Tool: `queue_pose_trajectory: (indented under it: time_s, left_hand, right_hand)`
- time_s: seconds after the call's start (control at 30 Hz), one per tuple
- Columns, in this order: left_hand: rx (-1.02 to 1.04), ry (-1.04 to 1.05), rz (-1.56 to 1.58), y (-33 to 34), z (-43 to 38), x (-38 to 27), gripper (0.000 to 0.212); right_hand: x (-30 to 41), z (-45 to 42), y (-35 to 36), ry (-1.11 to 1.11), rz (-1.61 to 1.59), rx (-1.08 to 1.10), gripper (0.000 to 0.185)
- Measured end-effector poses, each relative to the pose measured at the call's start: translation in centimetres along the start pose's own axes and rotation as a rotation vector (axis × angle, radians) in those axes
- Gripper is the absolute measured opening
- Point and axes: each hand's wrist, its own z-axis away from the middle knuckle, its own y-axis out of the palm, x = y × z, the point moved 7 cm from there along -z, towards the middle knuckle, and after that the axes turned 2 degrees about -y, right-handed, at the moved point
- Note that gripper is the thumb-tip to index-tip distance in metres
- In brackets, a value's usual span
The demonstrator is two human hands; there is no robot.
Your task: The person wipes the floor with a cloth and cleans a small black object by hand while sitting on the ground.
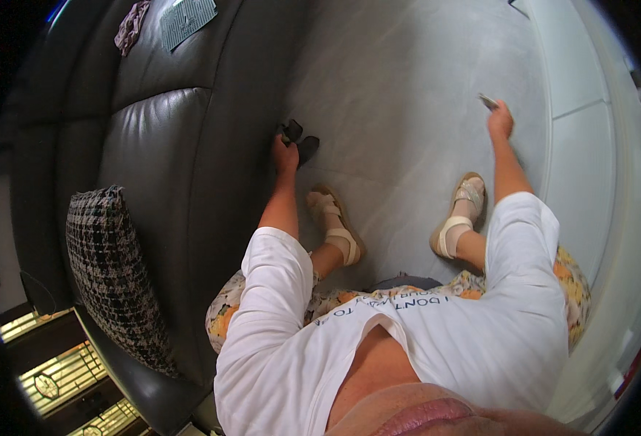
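Down beside the sofa's front, my left hand (286, 156) grips a black item (308, 148) with two rounded lobes, possibly footwear or cloth. Its exact kind cannot be made out. Out over the floor on the other side, my right hand (500, 121) has its fingers closed around a small, flat, light-coloured object (487, 102). Blur hides what that object is. Both arms reach forward and down, well apart, with my sandalled feet between them and nearer my body.
A black leather sofa (154, 131) runs along the left, bearing a black-and-white checked cushion (110, 272), a crumpled cloth (131, 27) and a grey-green patterned flat piece (188, 22). Grey floor (386, 109) lies ahead. A low pale cabinet (579, 141) lines the right side.
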Motion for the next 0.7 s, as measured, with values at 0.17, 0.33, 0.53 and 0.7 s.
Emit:
queue_pose_trajectory:
  time_s: [0.17,0.33,0.53,0.7]
  left_hand:
    - [0.068,-0.102,-0.115,4.0,1.1,4.3,0.053]
    - [0.123,-0.071,-0.335,7.5,3.0,5.4,0.067]
    - [0.132,0.054,-0.213,7.9,-2.8,3.4,0.069]
    - [0.066,-0.087,-0.139,9.2,-11.3,3.9,0.071]
  right_hand:
    - [-11.2,-0.6,1.0,0.185,0.117,0.030,0.030]
    - [-11.1,2.7,1.4,-0.035,0.413,-0.167,0.042]
    - [-9.1,1.8,1.8,0.023,0.572,-0.203,0.043]
    - [-9.8,-2.5,3.5,0.005,0.573,-0.164,0.043]
